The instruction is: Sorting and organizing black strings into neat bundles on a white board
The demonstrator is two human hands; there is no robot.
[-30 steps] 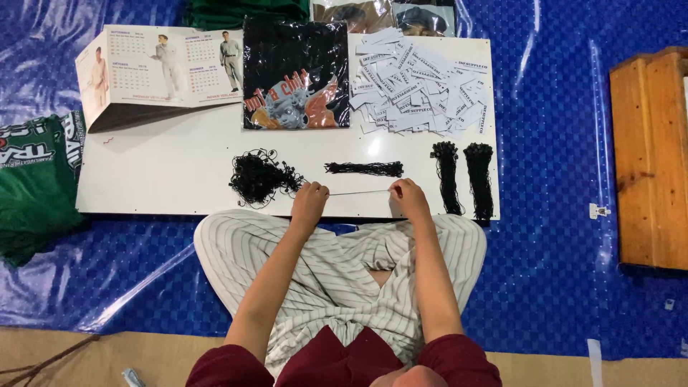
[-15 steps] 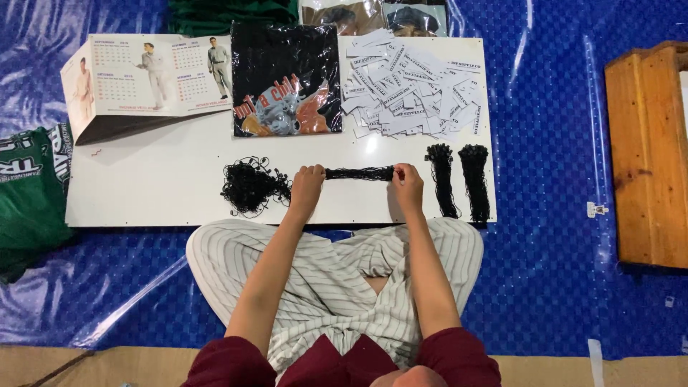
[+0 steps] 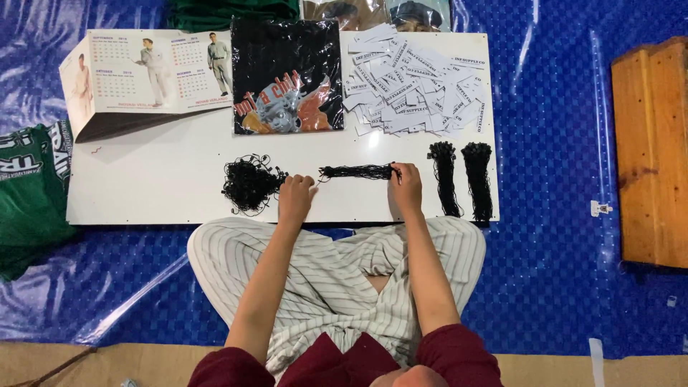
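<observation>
Pinched at both ends: right hand (image 3: 405,188) closed on one end of the straight black string bundle (image 3: 356,172), left hand (image 3: 295,198) fingers together at the other end. Bundle lies on the white rectangular board (image 3: 158,193), between the tangled black string pile (image 3: 249,185) and two tidy black string bunches (image 3: 460,179). Likely light, limp and snag-prone; best held at the ends, not mid-span.

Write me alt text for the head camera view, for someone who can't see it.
Seen from above, a seated person's left hand and right hand touch the ends of a straight bundle of black strings on a white board. A tangled string pile lies left, two neat bundles right, with white paper tags, a black printed shirt and a calendar behind.
</observation>
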